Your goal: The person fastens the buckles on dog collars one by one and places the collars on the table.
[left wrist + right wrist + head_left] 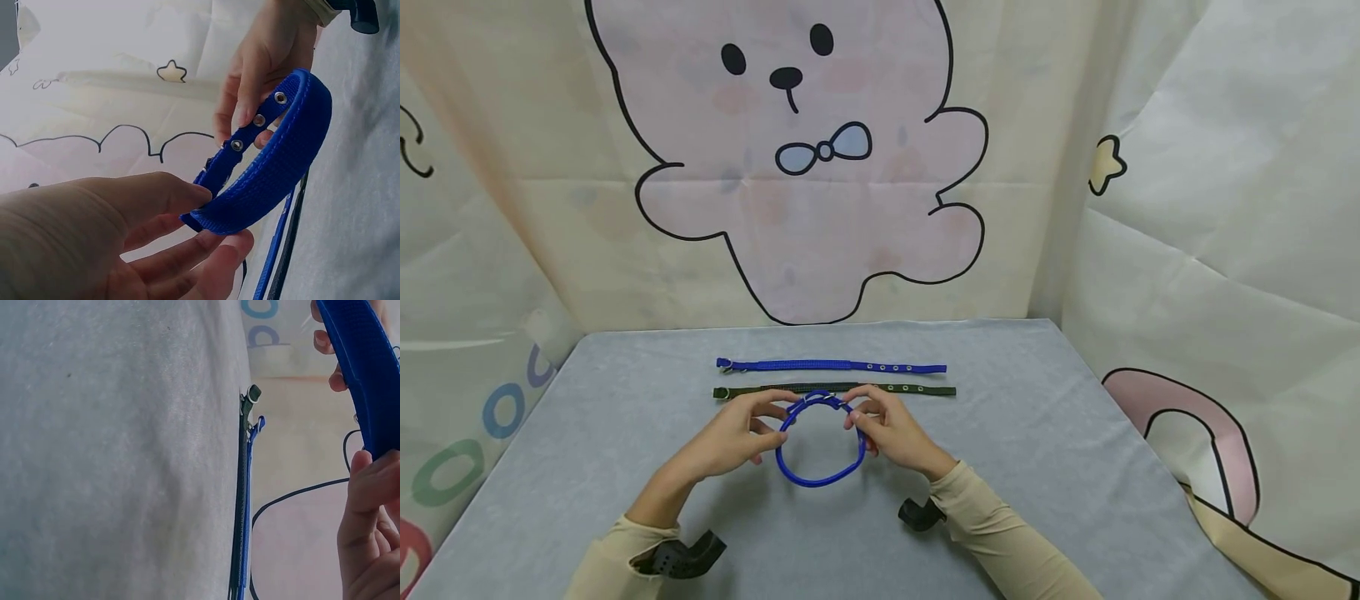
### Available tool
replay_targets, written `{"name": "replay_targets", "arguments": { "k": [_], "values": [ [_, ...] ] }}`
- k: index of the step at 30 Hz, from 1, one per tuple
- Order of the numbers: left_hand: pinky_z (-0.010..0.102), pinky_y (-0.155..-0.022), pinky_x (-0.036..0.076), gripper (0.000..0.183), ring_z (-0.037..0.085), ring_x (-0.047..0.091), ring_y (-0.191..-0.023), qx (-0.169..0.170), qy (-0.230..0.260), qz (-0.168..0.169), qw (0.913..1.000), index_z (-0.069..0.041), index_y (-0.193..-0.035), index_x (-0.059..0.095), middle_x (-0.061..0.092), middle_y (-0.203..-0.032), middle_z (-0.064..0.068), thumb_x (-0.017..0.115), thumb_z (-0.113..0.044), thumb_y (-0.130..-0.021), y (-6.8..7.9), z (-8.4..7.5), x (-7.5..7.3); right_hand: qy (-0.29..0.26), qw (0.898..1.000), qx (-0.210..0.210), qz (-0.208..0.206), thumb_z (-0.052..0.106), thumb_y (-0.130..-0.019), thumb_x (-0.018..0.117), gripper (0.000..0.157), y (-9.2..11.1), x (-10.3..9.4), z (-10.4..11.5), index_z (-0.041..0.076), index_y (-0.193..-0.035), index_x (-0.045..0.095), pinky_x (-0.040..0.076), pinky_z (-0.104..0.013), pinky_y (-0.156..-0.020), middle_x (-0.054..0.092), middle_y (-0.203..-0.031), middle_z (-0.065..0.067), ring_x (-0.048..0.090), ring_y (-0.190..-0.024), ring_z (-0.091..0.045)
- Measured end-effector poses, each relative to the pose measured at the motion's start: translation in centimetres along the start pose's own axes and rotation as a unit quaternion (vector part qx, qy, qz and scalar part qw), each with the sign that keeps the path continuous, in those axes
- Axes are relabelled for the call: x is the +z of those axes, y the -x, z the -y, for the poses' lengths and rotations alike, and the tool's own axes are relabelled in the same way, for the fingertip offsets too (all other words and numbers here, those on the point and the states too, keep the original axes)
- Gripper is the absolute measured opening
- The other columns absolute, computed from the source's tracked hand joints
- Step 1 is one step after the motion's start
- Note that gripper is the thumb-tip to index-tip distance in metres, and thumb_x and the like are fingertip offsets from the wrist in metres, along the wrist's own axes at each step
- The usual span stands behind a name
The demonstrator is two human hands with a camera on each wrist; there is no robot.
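Observation:
A blue pet collar (815, 482), closed into a loop, is held up over the table by both hands. My left hand (726, 442) pinches its left side between thumb and fingers. On the opposite side, the right hand (895, 433) grips the band near the buckle. Metal eyelets (259, 120) run along the strap in the left wrist view, and the wide padded part (275, 169) faces that camera. The right wrist view catches only part of the band, above the right fingers (369, 481).
Behind the hands, a second blue collar (805, 365) and a dark green collar (917, 389) lie straight, side by side, on the grey cloth-covered table (1037, 500). A printed curtain (1015, 250) hangs along the table's back edge.

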State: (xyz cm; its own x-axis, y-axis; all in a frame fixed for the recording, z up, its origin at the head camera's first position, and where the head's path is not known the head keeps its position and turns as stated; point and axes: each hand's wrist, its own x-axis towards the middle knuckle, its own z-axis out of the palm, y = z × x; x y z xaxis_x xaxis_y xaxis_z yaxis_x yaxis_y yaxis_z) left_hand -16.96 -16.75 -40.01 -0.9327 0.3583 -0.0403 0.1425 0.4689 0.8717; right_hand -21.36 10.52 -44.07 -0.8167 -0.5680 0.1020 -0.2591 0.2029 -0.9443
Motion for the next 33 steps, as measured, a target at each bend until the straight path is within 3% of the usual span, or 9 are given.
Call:
{"name": "replay_targets", "arguments": {
  "k": [6,14,18,26,33],
  "values": [
    [0.033,-0.055,0.057,0.048,0.032,0.072,-0.092,0.009,0.004,0.008,0.9999,-0.006,-0.139,0.057,0.063,-0.128,0.031,0.069,-0.005,-0.092,-0.2,0.4,-0.5,-0.006,1.000,-0.010,0.008,0.010,-0.106,0.050,0.028,-0.1,0.3,-0.4,0.009,-0.133,0.056,0.048,-0.026,-0.050,0.067,-0.105,-0.034,0.053,-0.055,-0.011],
    [0.033,-0.055,0.056,0.044,0.026,0.070,-0.085,0.001,-0.011,-0.010,0.9999,-0.006,-0.137,0.060,0.064,-0.127,0.030,0.068,-0.008,-0.093,0.0,0.7,-0.8,-0.007,1.000,-0.017,0.025,0.013,-0.106,0.052,0.031,-0.2,0.8,-0.8,0.009,-0.137,0.056,0.056,-0.036,-0.054,0.069,-0.107,-0.032,0.059,-0.059,-0.011],
    [0.034,-0.055,0.055,0.045,0.022,0.069,-0.082,-0.003,0.000,-0.003,1.0000,-0.005,-0.139,0.059,0.064,-0.128,0.030,0.068,-0.009,-0.094,0.3,1.5,-0.9,-0.010,0.999,-0.016,0.039,0.013,-0.106,0.053,0.033,-0.3,1.0,-1.0,0.009,-0.138,0.057,0.056,-0.030,-0.056,0.069,-0.109,-0.032,0.059,-0.062,-0.010],
    [0.035,-0.054,0.056,0.045,0.030,0.071,-0.090,-0.005,0.024,0.013,0.9996,-0.001,-0.139,0.057,0.063,-0.128,0.032,0.065,-0.008,-0.096,1.4,3.0,-1.3,-0.019,0.997,-0.003,0.075,0.010,-0.104,0.055,0.036,-0.6,2.0,-1.1,0.007,-0.140,0.056,0.056,-0.028,-0.063,0.070,-0.111,-0.032,0.063,-0.070,-0.011],
    [0.037,-0.056,0.057,0.044,0.031,0.071,-0.096,-0.039,0.026,0.009,0.9988,-0.003,-0.139,0.058,0.063,-0.128,0.031,0.065,-0.009,-0.096,2.3,3.9,-1.9,-0.004,0.994,0.002,0.108,0.008,-0.102,0.059,0.041,-0.8,2.9,-0.8,0.009,-0.143,0.055,0.059,-0.034,-0.066,0.072,-0.114,-0.027,0.068,-0.076,-0.015]
  ]
}}
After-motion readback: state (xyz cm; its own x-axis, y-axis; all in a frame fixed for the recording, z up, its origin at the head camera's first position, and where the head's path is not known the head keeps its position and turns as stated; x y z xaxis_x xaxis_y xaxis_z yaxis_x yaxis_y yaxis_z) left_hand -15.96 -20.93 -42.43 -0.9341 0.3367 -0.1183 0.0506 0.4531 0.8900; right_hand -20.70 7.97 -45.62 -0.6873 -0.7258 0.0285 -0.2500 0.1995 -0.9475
